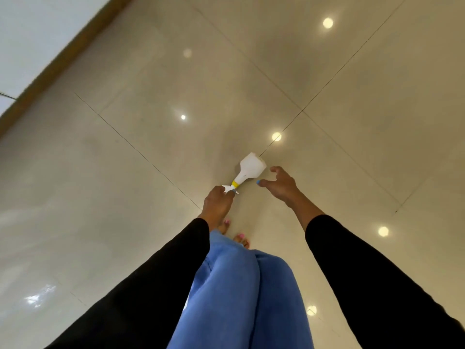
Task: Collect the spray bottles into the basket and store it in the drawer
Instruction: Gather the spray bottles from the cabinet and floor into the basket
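A white spray bottle (249,170) with a yellow collar hangs over the glossy floor, its base pointing away from me. My left hand (216,204) grips it by the white spray head at the near end. Just to the right of the bottle's body, my right hand (278,183) is spread with thumb and fingers apart, holding nothing and not touching the bottle. No basket or drawer is in view.
Beige polished floor tiles (125,172) with thin dark joints fill the view and reflect ceiling lights. A brown skirting strip (63,59) and a pale wall run along the upper left. My blue trousers (239,298) and bare feet are below the hands.
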